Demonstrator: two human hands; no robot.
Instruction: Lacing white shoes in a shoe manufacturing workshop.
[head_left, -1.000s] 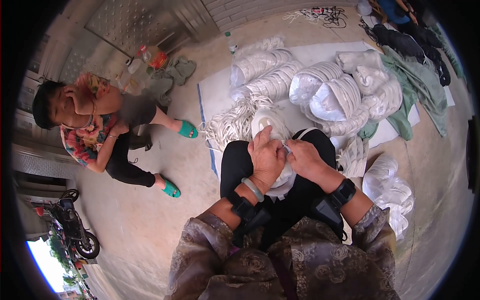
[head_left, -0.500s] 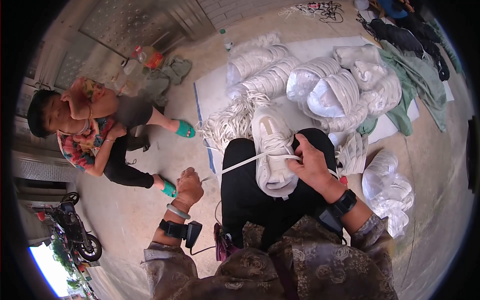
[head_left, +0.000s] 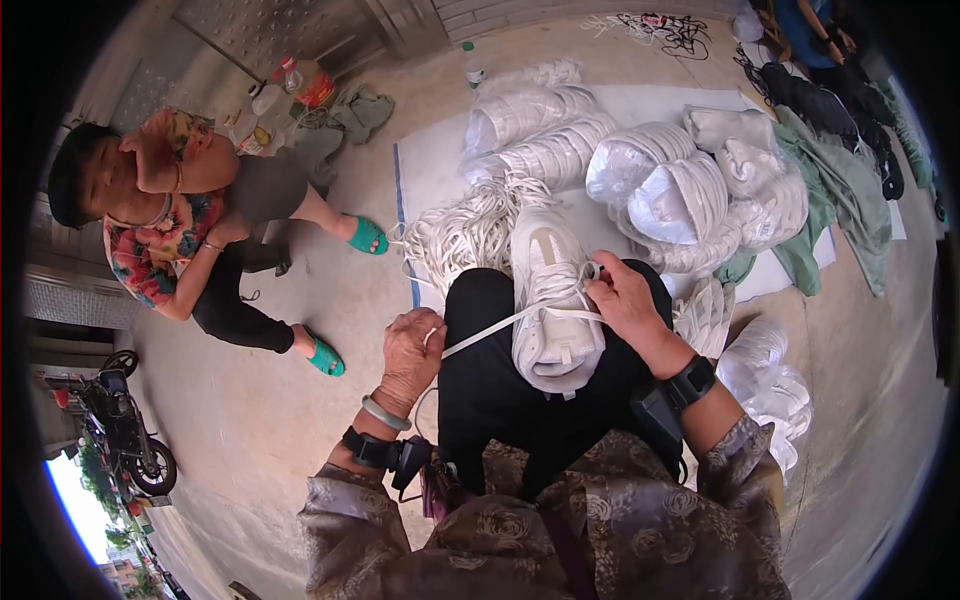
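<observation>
A white sneaker point(head_left: 557, 358) lies on my lap between my knees, toe pointing away. A flat white shoelace point(head_left: 484, 336) crosses over its laced front and runs out to the left. My left hand point(head_left: 412, 355) is closed around that lace, left of my knee; the fingers partly hide its end. My right hand point(head_left: 630, 305) touches the sneaker's right side by the eyelets, its thumb and fingertips pinching a loop of the shoelace. Just beyond the toe lies a heap of loose white laces point(head_left: 465, 232).
White shoes in clear plastic bags point(head_left: 680, 195) cover a pale sheet point(head_left: 425, 165) ahead. Green cloth point(head_left: 850, 200) lies at the right. Another person in green slippers point(head_left: 325, 355) sits at the left. Another person's arm point(head_left: 828, 40) shows far right. A motorcycle point(head_left: 140, 430) stands lower left.
My left hand has moved right, closer to the sneaker, so less lace spans between them. My right hand has shifted slightly away from me along the eyelets.
</observation>
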